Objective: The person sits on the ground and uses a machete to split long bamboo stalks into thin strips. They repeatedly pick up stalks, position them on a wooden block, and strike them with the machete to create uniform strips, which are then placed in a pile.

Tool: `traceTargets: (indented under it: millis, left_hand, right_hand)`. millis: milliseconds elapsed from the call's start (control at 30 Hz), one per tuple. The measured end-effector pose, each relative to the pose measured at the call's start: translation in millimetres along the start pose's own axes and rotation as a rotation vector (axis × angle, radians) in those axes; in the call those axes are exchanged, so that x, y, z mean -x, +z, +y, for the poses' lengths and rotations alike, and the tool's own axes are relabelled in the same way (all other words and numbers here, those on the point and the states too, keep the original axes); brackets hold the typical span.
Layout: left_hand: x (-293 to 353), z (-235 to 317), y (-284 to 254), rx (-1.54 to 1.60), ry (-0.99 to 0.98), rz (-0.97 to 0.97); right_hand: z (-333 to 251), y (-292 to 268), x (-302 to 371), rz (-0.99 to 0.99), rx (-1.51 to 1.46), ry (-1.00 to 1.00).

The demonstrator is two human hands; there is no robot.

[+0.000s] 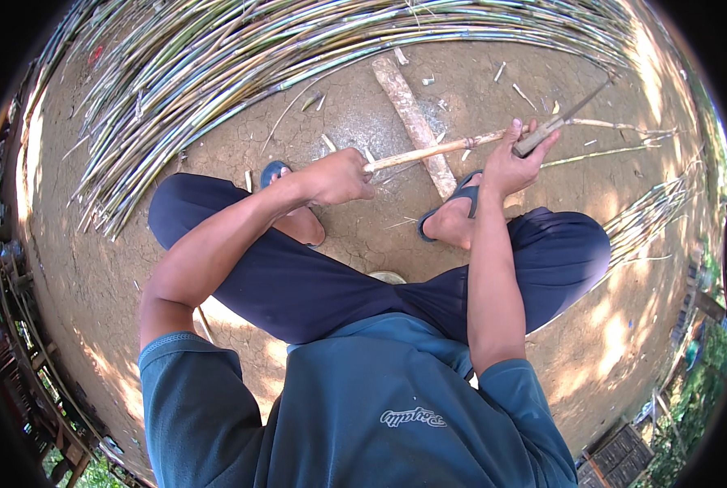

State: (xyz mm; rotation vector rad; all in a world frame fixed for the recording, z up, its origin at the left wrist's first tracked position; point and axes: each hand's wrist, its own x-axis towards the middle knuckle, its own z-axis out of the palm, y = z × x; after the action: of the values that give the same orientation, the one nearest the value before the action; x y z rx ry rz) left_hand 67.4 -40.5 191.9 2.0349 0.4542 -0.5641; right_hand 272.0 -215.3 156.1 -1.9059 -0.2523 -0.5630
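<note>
My left hand (340, 176) is closed around the near end of a long, pale bamboo stick (428, 152), which has visible joints and runs off to the right. My right hand (519, 163) grips the wooden handle of a knife (585, 101); its narrow dark blade points to the upper right. The stick passes right by the fingers of that hand, and I cannot tell whether they touch it. Below the stick, a rough, bark-covered length of wood (408, 106) lies on the ground between my feet, its near end close to my right sandal (463, 193).
A big spread of thin bamboo canes (241, 49) covers the ground at the far side and left. A smaller bundle (648, 213) lies beside my right knee. Short cut pieces (524, 97) and shavings are scattered on the dirt floor (363, 236).
</note>
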Motion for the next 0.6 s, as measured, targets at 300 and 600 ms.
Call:
traceTargets:
  millis: [300, 600]
  left_hand:
    - [27.1, 15.1, 14.2, 0.031, 0.140, 0.114]
    - [22.5, 19.6, 28.3, -0.410, 0.637, -0.123]
  right_hand:
    - [0.5, -10.3, -41.6, -0.155, -0.327, 0.017]
    - [5.2, -4.3, -69.3, -0.245, -0.451, 0.084]
